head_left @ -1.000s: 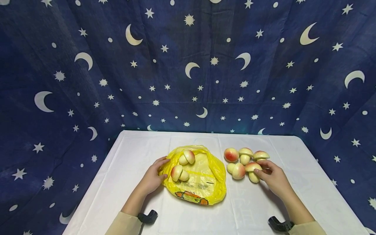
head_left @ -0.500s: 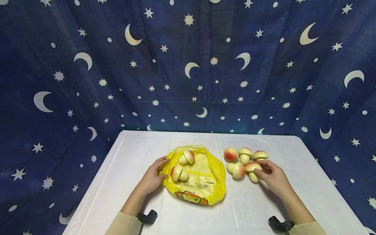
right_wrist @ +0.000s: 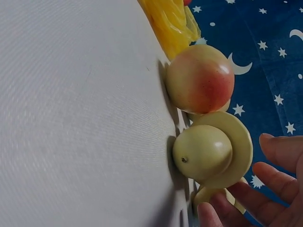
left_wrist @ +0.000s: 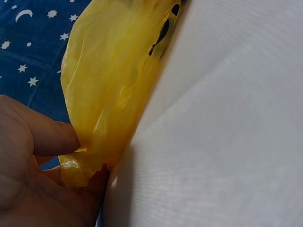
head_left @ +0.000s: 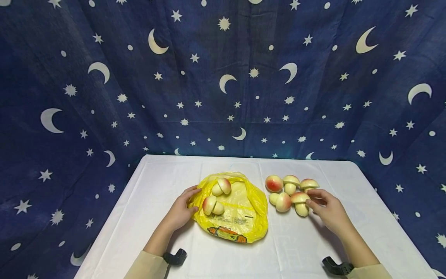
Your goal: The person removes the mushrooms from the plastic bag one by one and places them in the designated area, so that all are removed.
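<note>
A yellow plastic bag [head_left: 258, 217] lies on the table with its mouth spread, two toy mushrooms inside: an upper mushroom [head_left: 223, 186] and a lower mushroom [head_left: 210, 205]. My left hand [head_left: 178, 212] pinches the bag's left edge between thumb and fingers; the left wrist view shows the gathered plastic [left_wrist: 73, 170] there. On the right, my right hand [head_left: 332, 217] hovers with spread fingers beside a red-capped toy mushroom [head_left: 301, 209]. The right wrist view has this mushroom [right_wrist: 203, 151] stem toward the camera, a finger overlapping the cap's edge and the thumb apart.
Several more toy mushrooms cluster right of the bag, among them a red-topped one [head_left: 274, 183], a lying one [head_left: 283, 203] and a rear one [head_left: 309, 183]. A white cloth [head_left: 285, 248] covers the table. Behind hangs a dark blue curtain [head_left: 209, 89] with stars and moons.
My right hand has shifted slightly right, its thumb drawing back from the front mushroom, which stays nearly in place. The left hand and the bag have not moved.
</note>
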The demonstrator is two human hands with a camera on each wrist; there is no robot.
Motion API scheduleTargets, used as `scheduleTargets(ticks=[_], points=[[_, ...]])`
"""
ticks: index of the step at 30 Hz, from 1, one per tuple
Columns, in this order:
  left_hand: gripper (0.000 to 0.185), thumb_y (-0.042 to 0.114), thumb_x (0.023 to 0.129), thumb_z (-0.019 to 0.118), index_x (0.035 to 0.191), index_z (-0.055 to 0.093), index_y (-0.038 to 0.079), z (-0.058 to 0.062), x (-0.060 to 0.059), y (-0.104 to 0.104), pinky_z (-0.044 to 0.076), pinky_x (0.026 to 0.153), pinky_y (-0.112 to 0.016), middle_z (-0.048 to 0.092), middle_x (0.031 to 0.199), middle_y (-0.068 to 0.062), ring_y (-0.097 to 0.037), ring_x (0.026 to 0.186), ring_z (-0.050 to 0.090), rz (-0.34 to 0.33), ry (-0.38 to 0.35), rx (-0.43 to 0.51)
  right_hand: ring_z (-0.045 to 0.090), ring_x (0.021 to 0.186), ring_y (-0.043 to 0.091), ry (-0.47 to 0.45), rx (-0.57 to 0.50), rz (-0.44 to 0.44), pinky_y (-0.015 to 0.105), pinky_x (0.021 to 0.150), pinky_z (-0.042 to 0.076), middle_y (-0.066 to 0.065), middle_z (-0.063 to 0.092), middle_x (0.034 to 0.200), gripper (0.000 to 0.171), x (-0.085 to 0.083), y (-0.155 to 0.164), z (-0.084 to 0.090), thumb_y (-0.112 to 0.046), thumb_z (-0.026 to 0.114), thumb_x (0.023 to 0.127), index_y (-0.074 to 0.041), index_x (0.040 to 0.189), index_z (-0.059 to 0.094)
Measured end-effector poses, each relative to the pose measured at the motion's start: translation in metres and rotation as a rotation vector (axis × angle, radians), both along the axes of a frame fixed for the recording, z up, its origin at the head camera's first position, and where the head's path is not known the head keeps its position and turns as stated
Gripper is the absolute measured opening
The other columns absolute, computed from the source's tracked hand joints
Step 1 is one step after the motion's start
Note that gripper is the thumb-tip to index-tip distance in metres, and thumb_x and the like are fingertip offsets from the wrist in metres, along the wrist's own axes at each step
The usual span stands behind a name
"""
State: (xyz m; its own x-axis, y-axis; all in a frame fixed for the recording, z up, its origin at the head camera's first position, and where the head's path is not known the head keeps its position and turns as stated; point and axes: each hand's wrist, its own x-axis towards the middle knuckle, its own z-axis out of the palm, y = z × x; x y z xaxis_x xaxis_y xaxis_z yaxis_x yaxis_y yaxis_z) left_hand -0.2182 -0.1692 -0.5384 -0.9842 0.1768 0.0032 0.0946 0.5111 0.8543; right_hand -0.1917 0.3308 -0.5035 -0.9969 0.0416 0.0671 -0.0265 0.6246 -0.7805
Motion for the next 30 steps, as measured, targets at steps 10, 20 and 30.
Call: scheduleTargets(ticks=[10, 20, 30], points=[[0.061, -0.005, 0.095, 0.070, 0.153, 0.060, 0.013, -0.001, 0.000, 0.001, 0.023, 0.134, -0.064, 0.041, 0.173, -0.008, -0.041, 0.164, 0.030, 0.005, 0.005, 0.003, 0.053, 0.098, -0.023, 0.072, 0.012, 0.007, 0.020, 0.073, 0.063, 0.030, 0.068, 0.138, 0.041, 0.003, 0.004, 0.009, -0.022, 0.071, 0.104, 0.002, 0.137, 0.065], [0.061, -0.003, 0.094, 0.072, 0.152, 0.061, 0.014, 0.001, 0.001, 0.001, 0.023, 0.134, -0.063, 0.041, 0.173, -0.006, -0.039, 0.164, 0.031, 0.023, -0.012, -0.004, 0.058, 0.103, -0.018, 0.142, 0.063, 0.013, 0.009, 0.082, 0.046, 0.020, 0.071, 0.137, 0.038, 0.008, -0.004, 0.024, -0.023, 0.074, 0.103, -0.006, 0.136, 0.069], [0.061, -0.004, 0.095, 0.071, 0.152, 0.061, 0.015, 0.000, 0.001, 0.001, 0.023, 0.134, -0.064, 0.041, 0.173, -0.007, -0.040, 0.164, 0.031, 0.024, -0.005, -0.008, 0.067, 0.109, -0.007, 0.215, -0.005, 0.091, 0.007, 0.087, 0.051, 0.016, 0.065, 0.142, 0.037, 0.011, -0.025, 0.035, -0.015, 0.072, 0.104, -0.003, 0.138, 0.065]])
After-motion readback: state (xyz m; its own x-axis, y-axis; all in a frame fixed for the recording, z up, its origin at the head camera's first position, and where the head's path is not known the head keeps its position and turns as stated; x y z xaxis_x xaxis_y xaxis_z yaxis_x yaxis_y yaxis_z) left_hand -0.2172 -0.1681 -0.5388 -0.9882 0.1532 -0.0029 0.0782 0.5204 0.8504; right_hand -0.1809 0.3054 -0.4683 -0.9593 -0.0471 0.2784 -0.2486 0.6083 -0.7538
